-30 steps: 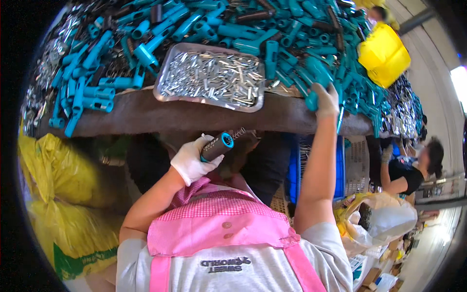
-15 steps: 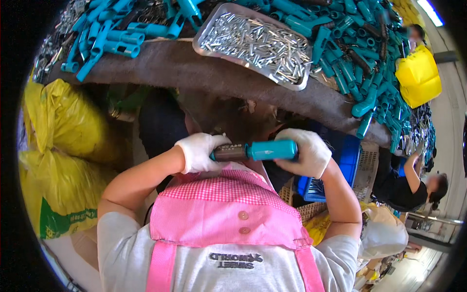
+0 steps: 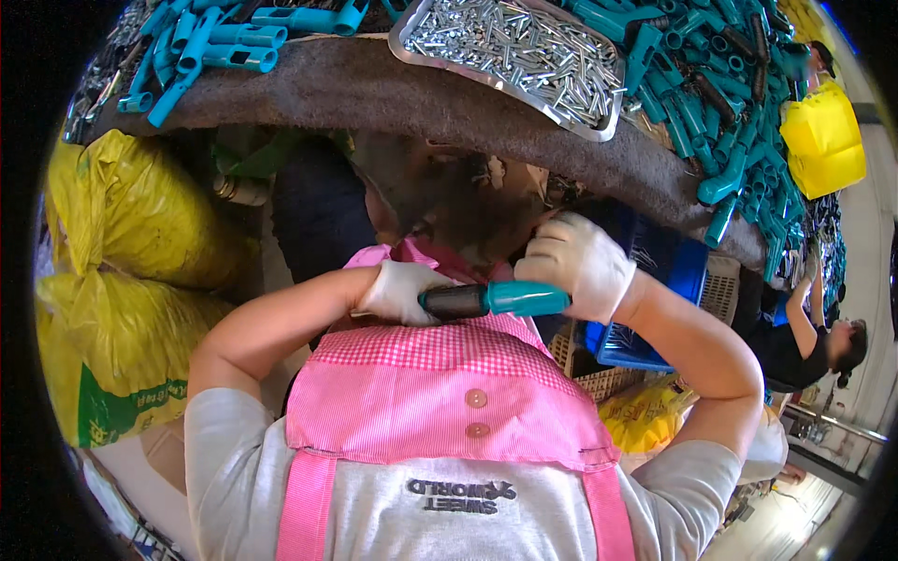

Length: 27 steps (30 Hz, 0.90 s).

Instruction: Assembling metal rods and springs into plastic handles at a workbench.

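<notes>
My left hand (image 3: 402, 292), in a white glove, is closed around the dark end of a teal-and-black plastic handle (image 3: 528, 298). The handle lies nearly level in front of my pink apron (image 3: 435, 397), its teal end pointing right. My right hand (image 3: 578, 266), also gloved in white, has its fingers curled at the teal end; the back of the hand hides the exact grip. Beyond my hands, a metal tray (image 3: 408, 47) full of small silver pins (image 3: 524, 58) sits on the brown-covered bench (image 3: 309, 98).
Teal plastic parts (image 3: 687, 103) are heaped on the bench's right, more teal parts (image 3: 201, 51) on its left. Yellow sacks (image 3: 154, 224) stand left of me. A blue crate (image 3: 687, 280) and a yellow bag (image 3: 645, 411) are on my right. Another person (image 3: 804, 341) sits farther right.
My right hand has turned, so its knuckles now face up, and sits slightly higher. My left hand and the handle have shifted a little right. The bench appears higher in view.
</notes>
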Available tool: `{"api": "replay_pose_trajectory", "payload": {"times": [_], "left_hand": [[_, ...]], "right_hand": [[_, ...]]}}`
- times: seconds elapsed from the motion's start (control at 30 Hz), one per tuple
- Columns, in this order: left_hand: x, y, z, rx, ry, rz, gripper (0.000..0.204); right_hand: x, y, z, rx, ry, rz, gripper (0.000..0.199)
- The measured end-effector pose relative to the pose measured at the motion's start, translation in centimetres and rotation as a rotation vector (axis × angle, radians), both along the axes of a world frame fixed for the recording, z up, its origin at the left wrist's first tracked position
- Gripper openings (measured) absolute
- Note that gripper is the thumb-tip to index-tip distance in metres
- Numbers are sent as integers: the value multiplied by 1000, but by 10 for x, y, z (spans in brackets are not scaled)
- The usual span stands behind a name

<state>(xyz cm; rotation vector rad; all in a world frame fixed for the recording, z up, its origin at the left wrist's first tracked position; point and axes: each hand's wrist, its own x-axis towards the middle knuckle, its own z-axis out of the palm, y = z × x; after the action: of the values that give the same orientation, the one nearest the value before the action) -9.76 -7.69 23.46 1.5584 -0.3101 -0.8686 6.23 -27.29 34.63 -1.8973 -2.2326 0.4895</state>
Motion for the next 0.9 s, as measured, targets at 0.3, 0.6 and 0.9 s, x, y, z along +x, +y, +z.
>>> {"api": "replay_pose_trajectory", "payload": {"times": [0.3,0.6,0.9], "left_hand": [[15,21,61,921,-333,477,38],[17,28,59,602,-485,774,40],[29,19,73,608,-462,800,31]], "right_hand": [[-13,-4,4,439,1065,-667,63],[-20,1,52,528,851,-551,52],[-17,-1,70,563,586,-444,46]]}}
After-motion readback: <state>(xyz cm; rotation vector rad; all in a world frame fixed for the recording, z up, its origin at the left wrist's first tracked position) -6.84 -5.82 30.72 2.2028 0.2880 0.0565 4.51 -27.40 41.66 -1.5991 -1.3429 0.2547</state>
